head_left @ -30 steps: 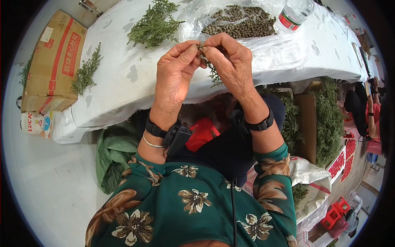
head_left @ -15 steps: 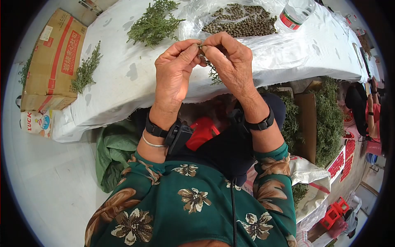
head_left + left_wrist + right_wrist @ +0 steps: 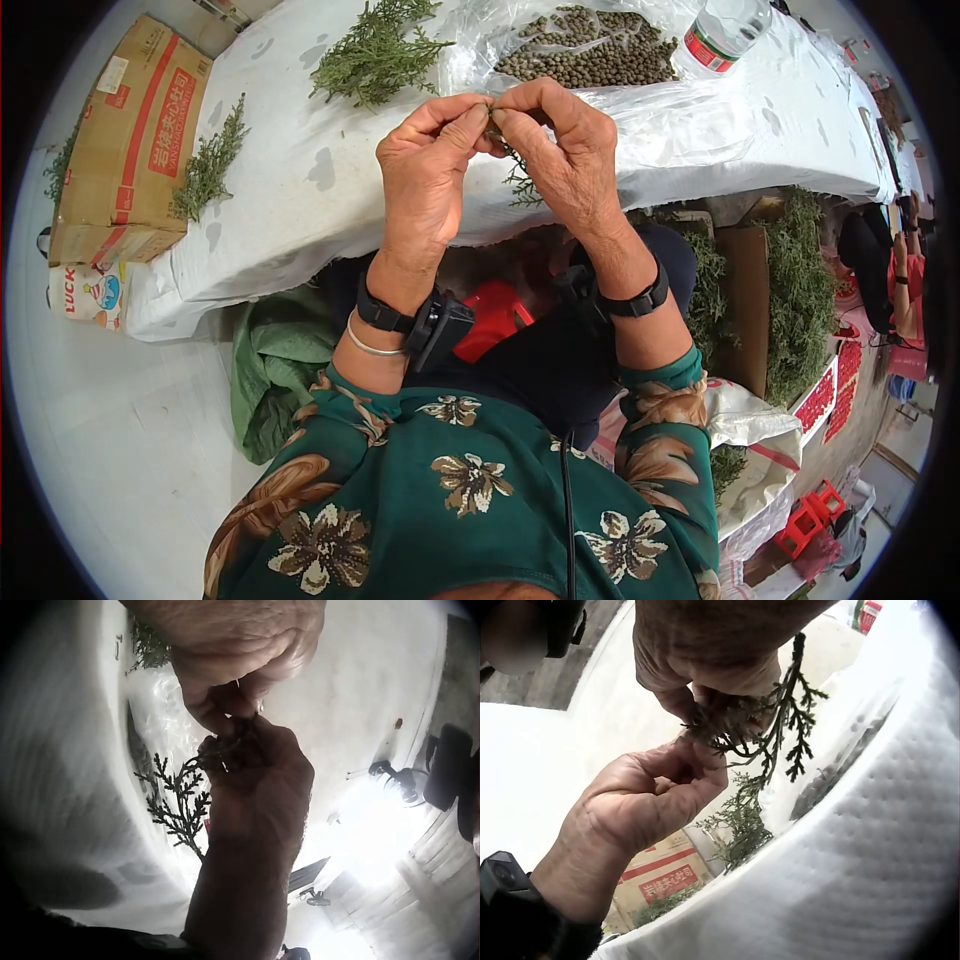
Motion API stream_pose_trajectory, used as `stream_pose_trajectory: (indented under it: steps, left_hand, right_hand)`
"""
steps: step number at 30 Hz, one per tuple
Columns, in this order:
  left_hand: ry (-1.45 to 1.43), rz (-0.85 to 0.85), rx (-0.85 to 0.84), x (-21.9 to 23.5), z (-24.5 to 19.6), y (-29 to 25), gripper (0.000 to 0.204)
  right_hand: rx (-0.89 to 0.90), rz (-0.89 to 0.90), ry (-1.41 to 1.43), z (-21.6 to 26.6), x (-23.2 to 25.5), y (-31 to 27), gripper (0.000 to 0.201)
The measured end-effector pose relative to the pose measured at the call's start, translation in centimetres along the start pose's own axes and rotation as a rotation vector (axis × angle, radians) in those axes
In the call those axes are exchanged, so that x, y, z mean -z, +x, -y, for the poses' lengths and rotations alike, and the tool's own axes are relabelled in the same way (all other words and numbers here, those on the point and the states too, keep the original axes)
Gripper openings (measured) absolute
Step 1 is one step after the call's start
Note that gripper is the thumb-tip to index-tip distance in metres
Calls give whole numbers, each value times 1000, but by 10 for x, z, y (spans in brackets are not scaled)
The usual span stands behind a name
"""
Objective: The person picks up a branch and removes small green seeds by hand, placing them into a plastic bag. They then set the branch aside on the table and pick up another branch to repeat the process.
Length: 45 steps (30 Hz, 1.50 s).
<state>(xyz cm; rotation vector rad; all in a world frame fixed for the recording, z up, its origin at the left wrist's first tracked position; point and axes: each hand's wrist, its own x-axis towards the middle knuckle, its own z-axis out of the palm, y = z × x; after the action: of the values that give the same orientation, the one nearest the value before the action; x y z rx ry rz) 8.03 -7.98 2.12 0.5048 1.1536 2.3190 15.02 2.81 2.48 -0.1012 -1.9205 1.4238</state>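
Observation:
My right hand (image 3: pixel 567 150) holds a green conifer sprig (image 3: pixel 787 724) with scaly, branching leaves, which hangs below its fingers. Thumb and forefinger of my left hand (image 3: pixel 428 170) pinch at the sprig's end, right against the right fingertips. In the left wrist view the sprig (image 3: pixel 180 801) spreads out beside the right wrist. Between the fingertips the small part being pinched is mostly hidden. Both hands are over the front edge of the white-covered table (image 3: pixel 290 215).
Beyond the hands lie a pile of conifer sprigs (image 3: pixel 375 55) and a plastic bag of round brown-green pellets (image 3: pixel 590 65). A clear bottle (image 3: pixel 722 35) stands at right. On the left are a cardboard box (image 3: pixel 130 140) and another sprig (image 3: pixel 212 165). More greenery (image 3: pixel 798 290) fills a box below.
Both hands stay together in nearly the same place, still pinching the sprig, with only small finger movements. The head view has shifted slightly.

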Motion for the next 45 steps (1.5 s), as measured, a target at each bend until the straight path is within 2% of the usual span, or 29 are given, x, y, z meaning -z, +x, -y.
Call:
stream_pose_trajectory:
  steps: [2,5,6,9,18,21,33,42,45]
  left_hand:
    - [12,-5,-21,1,0,0,13]
    - [23,11,-18,6,0,3,13]
    - [21,13,-19,6,0,3,13]
    - [-6,-10,14,5,-3,3,14]
    - [18,6,47,4,-8,-1,15]
    - [-1,-7,78,4,-8,-1,15]
    - [-38,36,123,11,-7,0,14]
    - [15,42,136,20,-10,1,14]
    - [66,-36,126,17,-18,-2,21]
  right_hand:
    - [24,5,-24,0,0,0,5]
    - [-132,45,110,-2,0,0,7]
    - [-130,45,108,-2,1,0,7]
    - [-276,86,467,-1,2,4,7]
    - [-286,78,380,1,4,3,6]
    - [-226,37,293,-5,2,4,7]
    - [-241,62,245,-4,-1,2,6]
    - [-221,87,239,-3,-8,0,8]
    - [-307,68,430,-11,-13,3,8]
